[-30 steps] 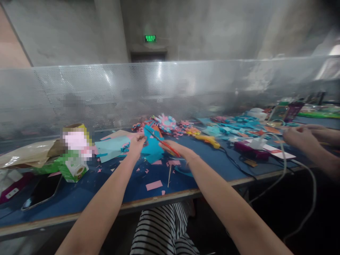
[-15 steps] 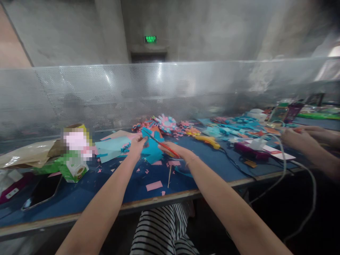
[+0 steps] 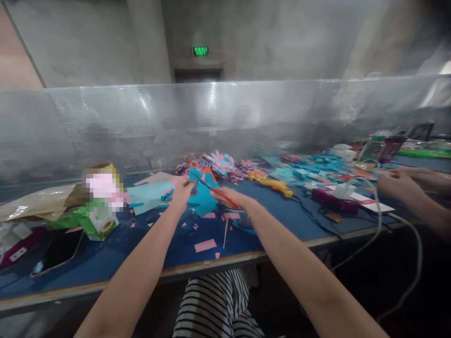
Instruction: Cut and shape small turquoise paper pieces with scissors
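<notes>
My left hand (image 3: 183, 190) pinches a piece of blue paper (image 3: 204, 199) by its left side, over the middle of the table. In my right hand (image 3: 230, 198) are scissors (image 3: 225, 194) with red handles, their blades pointing up and left across the blue paper. The fingers of my right hand are partly hidden behind the handles. Just behind the paper lies a heap of pink, blue and orange paper flowers (image 3: 220, 163). Small pink scraps (image 3: 205, 245) and a thin stick (image 3: 225, 233) lie in front of my hands.
To the right are a yellow glue gun (image 3: 276, 187), a purple power strip (image 3: 333, 202) with white cables, and blue paper pieces (image 3: 317, 166). Another person's hands (image 3: 405, 183) work at far right. A phone (image 3: 58, 251) and a green box (image 3: 100, 223) lie left. A perforated screen (image 3: 141, 126) stands behind.
The whole view has shifted very slightly. My hands, the scissors and the blue paper hold nearly the same places as before.
</notes>
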Tool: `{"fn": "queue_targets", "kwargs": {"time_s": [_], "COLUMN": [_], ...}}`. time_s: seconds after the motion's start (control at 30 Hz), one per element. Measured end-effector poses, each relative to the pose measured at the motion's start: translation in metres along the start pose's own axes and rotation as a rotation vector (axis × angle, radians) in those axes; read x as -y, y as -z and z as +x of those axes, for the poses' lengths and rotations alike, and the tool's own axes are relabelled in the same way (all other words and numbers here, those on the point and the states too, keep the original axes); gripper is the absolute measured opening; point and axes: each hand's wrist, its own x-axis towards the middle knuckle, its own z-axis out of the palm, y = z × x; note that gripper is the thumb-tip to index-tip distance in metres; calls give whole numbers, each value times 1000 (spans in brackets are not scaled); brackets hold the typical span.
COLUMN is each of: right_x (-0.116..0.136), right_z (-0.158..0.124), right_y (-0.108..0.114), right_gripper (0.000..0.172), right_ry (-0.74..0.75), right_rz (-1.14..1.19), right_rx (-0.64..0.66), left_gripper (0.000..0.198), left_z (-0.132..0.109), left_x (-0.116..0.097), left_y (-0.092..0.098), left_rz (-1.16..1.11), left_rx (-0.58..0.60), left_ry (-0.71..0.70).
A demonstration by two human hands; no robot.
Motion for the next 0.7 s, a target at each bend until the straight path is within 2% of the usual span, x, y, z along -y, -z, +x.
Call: {"fn": "queue_targets", "kwargs": {"time_s": [0.17, 0.37, 0.7], "right_x": [0, 6, 9], "right_z": [-1, -4, -1], "right_y": [0, 2, 3], "right_gripper": [40, 41, 43], "right_ry": [38, 76, 31], "right_rz": [-17, -158, -304], "right_rx": [-18, -40, -90], "left_gripper": [26, 28, 29], "left_z": [-1, 0, 0], "left_x": [-1, -1, -2], "left_y": [-1, 0, 1], "left_rz": [-10, -15, -82], "left_rx": [-9, 5, 17], "left_ry": [13, 11, 49]}}
